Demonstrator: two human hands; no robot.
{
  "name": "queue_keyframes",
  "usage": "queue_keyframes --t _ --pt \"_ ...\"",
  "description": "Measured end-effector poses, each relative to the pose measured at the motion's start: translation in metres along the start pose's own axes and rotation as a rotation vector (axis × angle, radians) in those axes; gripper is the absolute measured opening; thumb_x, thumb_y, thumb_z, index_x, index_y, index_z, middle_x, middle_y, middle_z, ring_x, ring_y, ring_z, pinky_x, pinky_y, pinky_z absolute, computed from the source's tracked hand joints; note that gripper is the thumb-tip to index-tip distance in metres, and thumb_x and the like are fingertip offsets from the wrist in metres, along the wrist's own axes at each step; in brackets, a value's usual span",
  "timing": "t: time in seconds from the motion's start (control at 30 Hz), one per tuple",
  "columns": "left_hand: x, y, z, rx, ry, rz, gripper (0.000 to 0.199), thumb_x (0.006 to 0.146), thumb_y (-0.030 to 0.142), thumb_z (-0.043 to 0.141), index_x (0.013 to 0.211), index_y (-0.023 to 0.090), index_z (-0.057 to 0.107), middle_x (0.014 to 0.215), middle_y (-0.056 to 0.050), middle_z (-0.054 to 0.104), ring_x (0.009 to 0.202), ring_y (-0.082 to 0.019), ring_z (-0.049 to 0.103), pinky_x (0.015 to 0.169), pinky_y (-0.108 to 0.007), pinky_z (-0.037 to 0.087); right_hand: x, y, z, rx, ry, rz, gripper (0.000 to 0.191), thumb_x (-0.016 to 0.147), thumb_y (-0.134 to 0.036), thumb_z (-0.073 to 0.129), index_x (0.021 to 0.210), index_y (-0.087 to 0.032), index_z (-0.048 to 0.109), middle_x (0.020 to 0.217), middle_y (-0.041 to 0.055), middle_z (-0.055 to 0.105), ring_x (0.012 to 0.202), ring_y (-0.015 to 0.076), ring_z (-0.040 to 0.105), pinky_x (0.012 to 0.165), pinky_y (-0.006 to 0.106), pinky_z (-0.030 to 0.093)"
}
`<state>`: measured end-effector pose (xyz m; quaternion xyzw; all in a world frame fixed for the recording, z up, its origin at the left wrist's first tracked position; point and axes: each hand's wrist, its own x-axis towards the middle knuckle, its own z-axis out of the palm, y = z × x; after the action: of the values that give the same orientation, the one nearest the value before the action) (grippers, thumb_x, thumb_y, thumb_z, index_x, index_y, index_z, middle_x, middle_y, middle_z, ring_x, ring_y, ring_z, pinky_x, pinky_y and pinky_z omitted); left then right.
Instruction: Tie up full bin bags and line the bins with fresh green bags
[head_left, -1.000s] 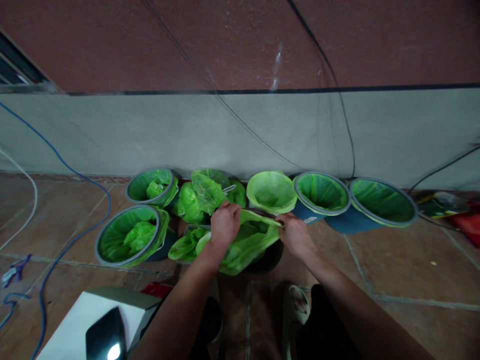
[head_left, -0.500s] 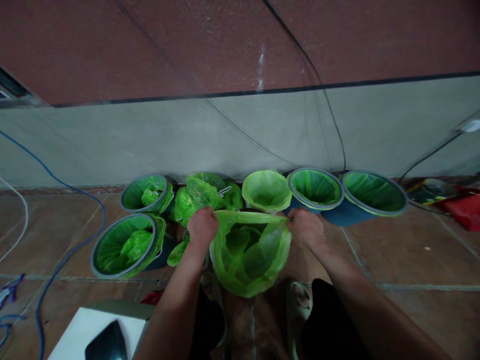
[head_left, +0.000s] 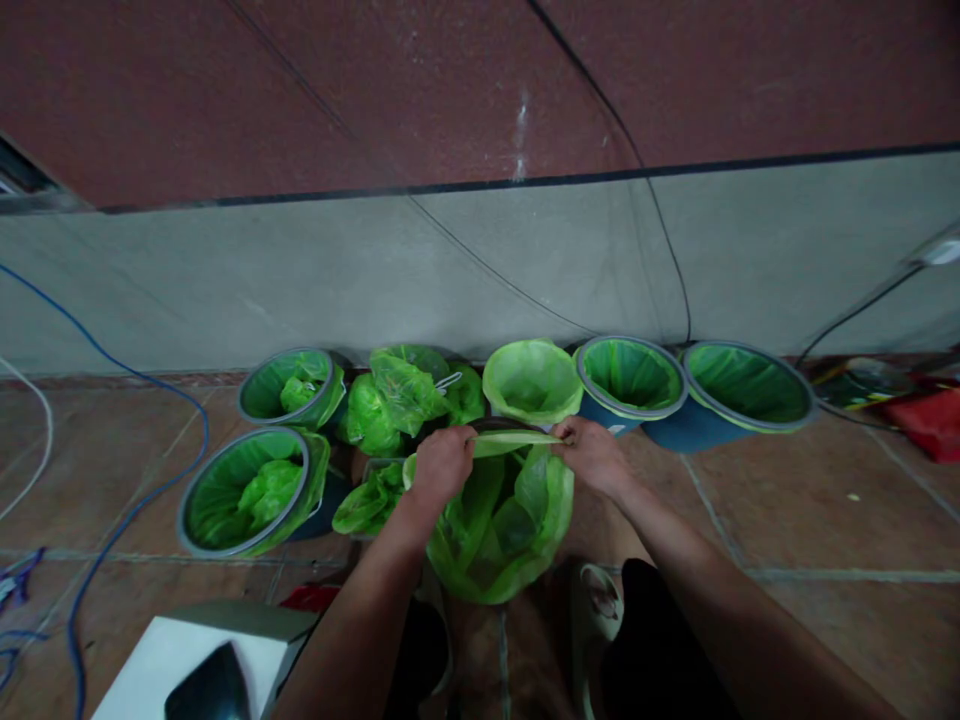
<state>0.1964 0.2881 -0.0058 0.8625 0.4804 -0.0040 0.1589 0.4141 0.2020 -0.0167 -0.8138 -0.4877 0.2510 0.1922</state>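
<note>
A translucent green trash bag (head_left: 499,575) hangs with its mouth wide between my hands, in front of my feet. My left hand (head_left: 442,468) is closed on the left part of its far edge. At the right end of that same edge, my right hand (head_left: 591,455) pinches the film. The strip of film between them is folded and pulled straight. A dark curved rim shows just behind it; what it belongs to is mostly hidden. Beyond my right hand stands a bin (head_left: 534,380) lined with a pale green bag.
Grey-rimmed lined bins (head_left: 630,375) stand to the right along the wall. Two more lined bins (head_left: 247,490) and bunched green bags (head_left: 394,395) are at left. A white box (head_left: 202,650) bears a dark object. A blue cable (head_left: 135,510) crosses the floor.
My hands have come closer together along the bag's edge, the left moving right and slightly down. The edge is now folded over, and a dark rim shows behind it.
</note>
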Motion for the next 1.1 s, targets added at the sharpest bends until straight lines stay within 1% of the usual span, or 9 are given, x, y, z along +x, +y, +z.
queue_keyframes --t 0.17,0.3,0.37,0.47,0.6,0.73,0.8,0.93,1.1 --pt "0.003 -0.011 -0.012 -0.02 0.163 -0.139 0.028 0.093 0.021 0.047 0.103 0.024 0.073 0.106 -0.005 0.075 0.095 -0.02 0.068 0.083 -0.027 0.048 -0.001 0.009 0.01 0.147 -0.157 -0.079 0.021 0.072 -0.028 0.069 0.091 -0.019 0.067 0.081 0.0004 0.069 0.075 0.0166 0.063 0.064 0.024 0.042" --pt "0.003 -0.014 -0.012 -0.048 0.228 -0.149 0.026 0.089 0.014 0.048 0.098 0.022 0.071 0.102 -0.004 0.074 0.091 -0.019 0.068 0.081 -0.026 0.047 -0.002 0.007 0.017 0.208 -0.264 -0.127 0.017 0.071 -0.023 0.068 0.087 -0.017 0.067 0.079 -0.0005 0.068 0.075 0.0148 0.063 0.067 0.023 0.044" --pt "0.003 -0.013 -0.009 -0.034 0.234 -0.148 0.025 0.088 0.011 0.047 0.095 0.021 0.069 0.098 -0.005 0.073 0.088 -0.019 0.068 0.079 -0.026 0.046 -0.003 0.005 0.016 0.127 -0.232 -0.103 0.011 0.071 -0.02 0.067 0.081 -0.017 0.066 0.075 -0.0011 0.066 0.072 0.014 0.061 0.064 0.023 0.043" --pt "0.003 -0.012 -0.005 -0.009 0.208 -0.121 0.023 0.086 0.008 0.047 0.09 0.019 0.067 0.093 -0.006 0.071 0.085 -0.018 0.067 0.076 -0.025 0.045 -0.003 0.0 0.011 -0.077 -0.068 -0.087 0.002 0.073 -0.016 0.065 0.075 -0.017 0.064 0.079 0.0016 0.066 0.073 0.0142 0.06 0.063 0.022 0.04" --pt "0.004 -0.01 -0.002 -0.012 0.173 -0.09 0.022 0.085 0.006 0.047 0.09 0.018 0.065 0.092 -0.007 0.07 0.085 -0.018 0.066 0.077 -0.026 0.045 -0.006 -0.004 0.005 -0.288 0.097 -0.06 0.012 0.08 -0.011 0.054 0.077 -0.015 0.065 0.091 0.0091 0.067 0.078 0.0154 0.063 0.066 0.023 0.041" --pt "0.003 -0.012 -0.003 -0.069 0.186 -0.121 0.037 0.082 0.001 0.045 0.108 0.018 0.065 0.102 -0.007 0.072 0.093 -0.018 0.067 0.084 -0.026 0.047 -0.01 -0.003 0.0 -0.391 0.108 0.04 0.02 0.083 -0.013 0.049 0.088 -0.015 0.068 0.102 0.0124 0.068 0.08 0.0191 0.066 0.064 0.026 0.042" --pt "0.003 -0.016 -0.005 -0.079 0.176 -0.128 0.044 0.079 0.0 0.044 0.112 0.019 0.066 0.109 -0.006 0.072 0.098 -0.018 0.067 0.087 -0.025 0.047 -0.009 0.0 -0.005 -0.374 0.095 0.079 0.02 0.083 -0.015 0.05 0.088 -0.017 0.069 0.1 0.0117 0.07 0.083 0.0217 0.068 0.063 0.027 0.043" --pt "0.004 -0.027 -0.008 -0.032 0.108 -0.158 0.041 0.079 0.003 0.044 0.101 0.02 0.074 0.109 -0.007 0.072 0.098 -0.021 0.068 0.088 -0.028 0.049 -0.003 0.012 -0.016 -0.347 0.096 0.157 0.018 0.079 -0.019 0.055 0.086 -0.019 0.071 0.088 0.0106 0.072 0.086 0.0256 0.069 0.064 0.028 0.044" --pt "0.006 -0.038 -0.008 -0.012 0.119 -0.262 0.04 0.079 0.006 0.044 0.1 0.021 0.076 0.11 -0.01 0.073 0.1 -0.026 0.068 0.088 -0.032 0.05 0.01 0.04 -0.036 -0.345 0.188 0.216 0.016 0.077 -0.024 0.059 0.085 -0.019 0.072 0.083 0.0086 0.072 0.084 0.0239 0.068 0.065 0.027 0.044"
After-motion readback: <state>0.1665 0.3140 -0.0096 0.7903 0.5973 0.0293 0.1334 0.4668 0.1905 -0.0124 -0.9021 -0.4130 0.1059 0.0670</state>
